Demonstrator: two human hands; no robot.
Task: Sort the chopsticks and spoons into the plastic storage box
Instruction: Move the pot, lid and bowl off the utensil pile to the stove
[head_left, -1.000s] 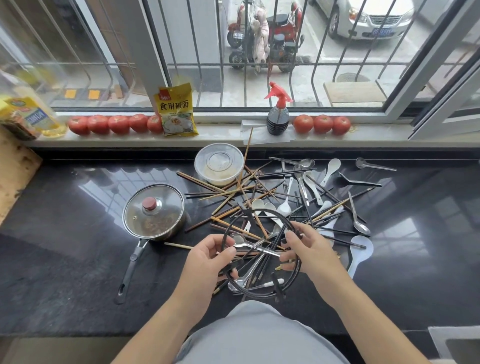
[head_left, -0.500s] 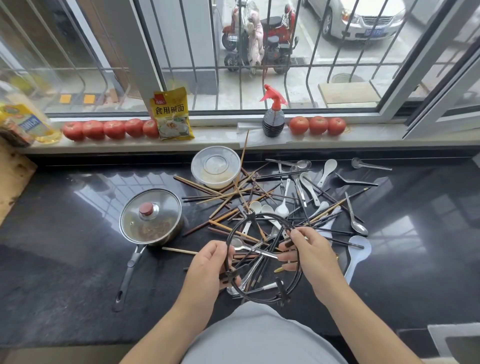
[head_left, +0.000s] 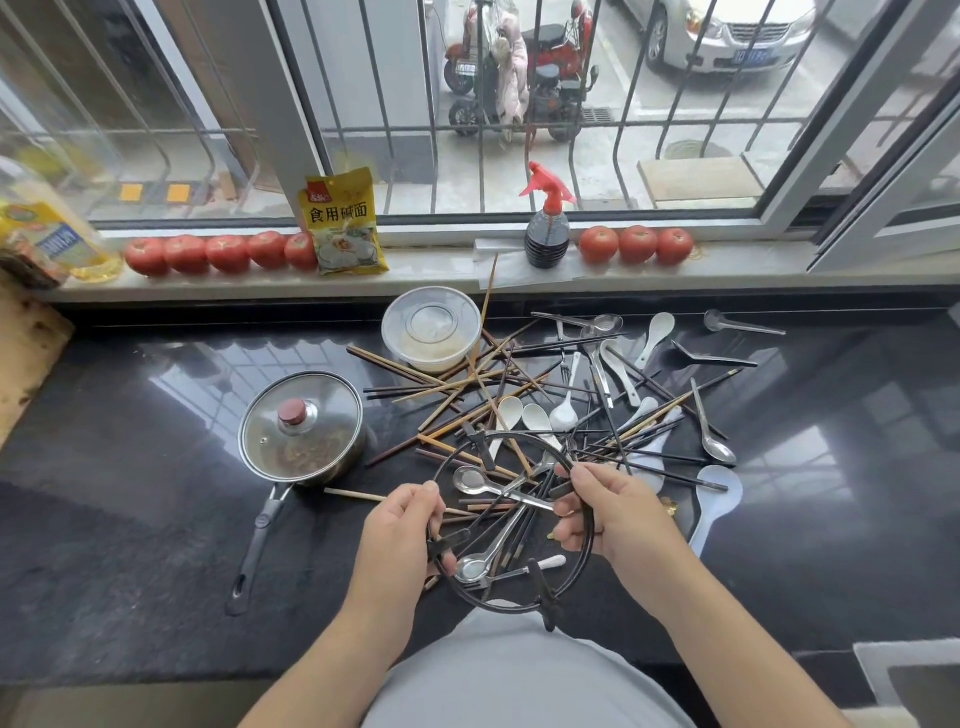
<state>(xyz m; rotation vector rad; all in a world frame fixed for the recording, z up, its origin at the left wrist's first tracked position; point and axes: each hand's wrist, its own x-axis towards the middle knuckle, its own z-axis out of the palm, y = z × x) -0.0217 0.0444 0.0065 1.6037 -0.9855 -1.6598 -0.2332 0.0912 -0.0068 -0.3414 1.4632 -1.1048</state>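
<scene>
Hands (head_left: 400, 525) (head_left: 608, 512) grip black ring rack (head_left: 584, 564) over scattered spoons (head_left: 480, 480).

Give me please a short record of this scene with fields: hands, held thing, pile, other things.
left hand: grips the black round wire ring at its left side
right hand: grips the same ring at its right side
pile: brown and black chopsticks mixed with white and metal spoons, under and behind the ring
other things: lidded steel saucepan, clear plastic bowl
storage box: not recognisable
</scene>
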